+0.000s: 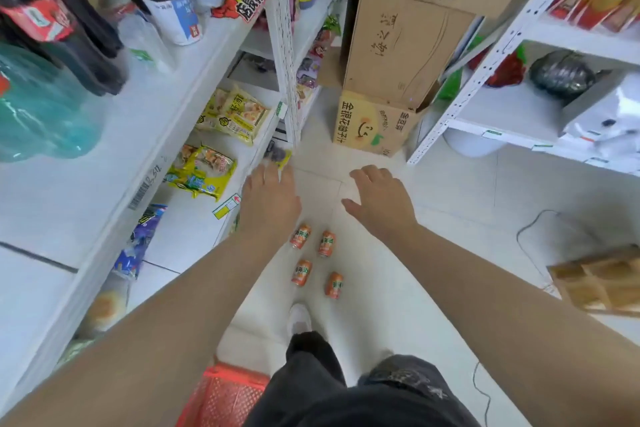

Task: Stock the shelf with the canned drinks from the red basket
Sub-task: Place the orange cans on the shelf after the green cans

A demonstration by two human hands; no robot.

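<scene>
Two bare arms reach forward and down from the viewer. The left hand (270,198) has its grip apart, with loose fingers and nothing held. Its blurred fingertips lie at the front corner of a low white metal shelf (114,135), by a small dark packet (277,154); whether they touch it cannot be told. The right hand (379,199), just beside it, is spread flat with the palm down. Its grip is also apart and empty.

Nearer the viewer than both hands, between the forearms, four small orange drink cans (300,236) sit in a two-by-two block on the pale tiled floor (450,201). They are well apart from either grip. Nearer still are a white shoe (299,319) and dark trousers (346,385). A red plastic mesh basket (221,395) sits by the left leg, under the left forearm.

Left of the left hand, the shelf carries yellow snack bags (232,114), and its upper tier holds dark cola bottles (79,28). Beyond the hands stand stacked brown cardboard boxes (398,48), with a yellow carton (370,125) at the bottom. Right of the right hand is a second white shelving unit (512,107).
</scene>
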